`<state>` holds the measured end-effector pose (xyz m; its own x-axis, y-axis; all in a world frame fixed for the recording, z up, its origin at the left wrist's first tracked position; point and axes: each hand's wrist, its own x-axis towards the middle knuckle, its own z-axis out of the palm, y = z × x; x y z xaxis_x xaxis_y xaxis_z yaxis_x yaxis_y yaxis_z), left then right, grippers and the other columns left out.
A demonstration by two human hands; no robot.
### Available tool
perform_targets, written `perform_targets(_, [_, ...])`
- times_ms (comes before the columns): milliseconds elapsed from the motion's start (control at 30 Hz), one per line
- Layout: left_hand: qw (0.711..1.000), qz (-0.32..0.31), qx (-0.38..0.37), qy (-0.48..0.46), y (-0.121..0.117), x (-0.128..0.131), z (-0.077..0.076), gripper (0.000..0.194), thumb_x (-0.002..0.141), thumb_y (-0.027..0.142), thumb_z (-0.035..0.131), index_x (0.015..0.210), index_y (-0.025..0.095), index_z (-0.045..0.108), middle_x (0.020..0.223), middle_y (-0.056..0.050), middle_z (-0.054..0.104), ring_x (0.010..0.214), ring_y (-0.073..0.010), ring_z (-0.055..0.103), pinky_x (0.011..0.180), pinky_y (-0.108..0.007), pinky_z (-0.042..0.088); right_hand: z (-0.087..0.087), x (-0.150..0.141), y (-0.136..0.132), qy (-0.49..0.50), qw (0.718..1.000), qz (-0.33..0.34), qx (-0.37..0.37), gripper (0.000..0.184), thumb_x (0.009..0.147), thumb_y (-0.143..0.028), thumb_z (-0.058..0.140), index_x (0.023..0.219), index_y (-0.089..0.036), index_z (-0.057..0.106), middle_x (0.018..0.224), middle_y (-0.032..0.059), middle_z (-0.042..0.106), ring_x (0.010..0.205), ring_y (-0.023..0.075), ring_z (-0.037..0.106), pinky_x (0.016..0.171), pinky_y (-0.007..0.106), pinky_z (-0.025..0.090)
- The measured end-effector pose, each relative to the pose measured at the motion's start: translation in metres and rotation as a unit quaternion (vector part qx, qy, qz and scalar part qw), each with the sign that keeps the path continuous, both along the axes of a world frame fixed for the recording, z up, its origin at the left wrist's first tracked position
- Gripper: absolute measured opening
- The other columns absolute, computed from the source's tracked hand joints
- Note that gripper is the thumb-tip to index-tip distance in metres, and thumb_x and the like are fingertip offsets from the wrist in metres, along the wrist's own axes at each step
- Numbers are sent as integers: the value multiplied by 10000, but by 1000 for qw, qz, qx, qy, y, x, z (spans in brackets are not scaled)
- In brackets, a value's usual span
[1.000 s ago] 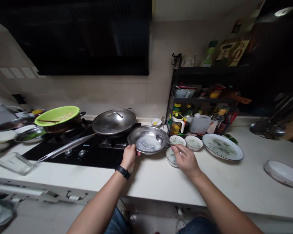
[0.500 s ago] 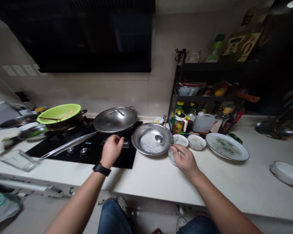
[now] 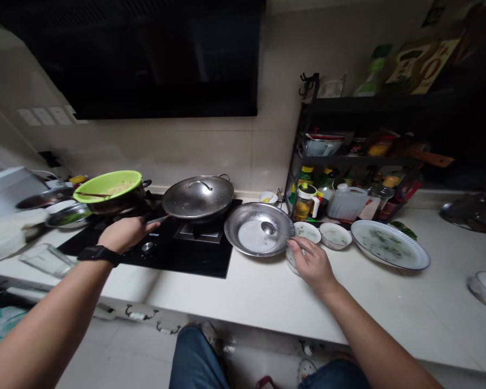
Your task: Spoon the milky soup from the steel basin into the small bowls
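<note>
My left hand, with a dark watch at the wrist, is closed around the metal handle of a lidded wok on the stove. In my right hand is the handle of a metal spoon. The spoon's bowl rests over a wide steel basin holding a whitish layer. Under and beside my right hand, small white bowls hold pale liquid with green bits, one of them partly hidden by the hand. A large fluted plate of similar liquid lies farther right.
A green basin with chopsticks sits on a pot on the left burner. A glass lies at the counter's left. Behind the bowls stands a rack with bottles and jars. A range hood hangs overhead.
My left hand has moved left from in front of the wok and taken hold of its handle. The right hand still holds the spoon over the basin. The view has shifted slightly.
</note>
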<state>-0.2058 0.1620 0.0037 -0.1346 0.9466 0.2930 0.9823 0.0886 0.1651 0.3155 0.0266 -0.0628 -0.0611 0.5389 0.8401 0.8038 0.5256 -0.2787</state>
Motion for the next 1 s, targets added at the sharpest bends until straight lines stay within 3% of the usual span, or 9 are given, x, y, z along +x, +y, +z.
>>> perform_targets(100, [982, -8, -151, 114, -7, 1, 12, 623, 945, 708, 449, 836, 146, 694, 842, -139, 744, 853, -318, 701, 791, -363, 495, 0, -1, 2, 1, 1000, -1, 5, 148, 1029, -233, 569, 983, -220, 709, 880, 51, 785, 818, 233, 766, 774, 344, 611])
perform_targets(233, [976, 5, -185, 117, -14, 9, 23, 704, 963, 700, 328, 1048, 126, 724, 1098, -260, 757, 992, -417, 720, 804, -428, 510, -3, -2, 4, 0, 1000, -8, 6, 157, 1031, -243, 566, 983, -212, 712, 885, 57, 788, 818, 235, 769, 761, 339, 609])
perform_targets(500, [978, 20, -174, 115, -9, 14, 20, 751, 945, 738, 329, 1077, 124, 740, 1127, -259, 757, 986, -417, 715, 810, -434, 504, -7, -3, 3, 12, 1000, -11, -9, 172, 1034, -270, 561, 976, -229, 718, 895, 56, 792, 836, 237, 771, 778, 340, 611])
perform_targets(767, [980, -3, -161, 115, 4, 7, 16, 719, 944, 725, 385, 998, 103, 743, 1078, -237, 766, 915, -341, 699, 753, -346, 472, -1, -2, 0, 8, 1000, -12, -14, 181, 1038, -286, 545, 984, -234, 709, 895, 57, 794, 834, 240, 773, 785, 364, 616])
perform_targets(1000, [982, 4, -141, 127, 1, 0, 11, 692, 935, 726, 418, 983, 105, 720, 1006, -228, 756, 865, -348, 695, 725, -353, 466, -2, 2, 0, 29, 999, -8, -21, 158, 1035, -273, 556, 975, -231, 697, 887, 46, 784, 832, 229, 768, 779, 354, 606])
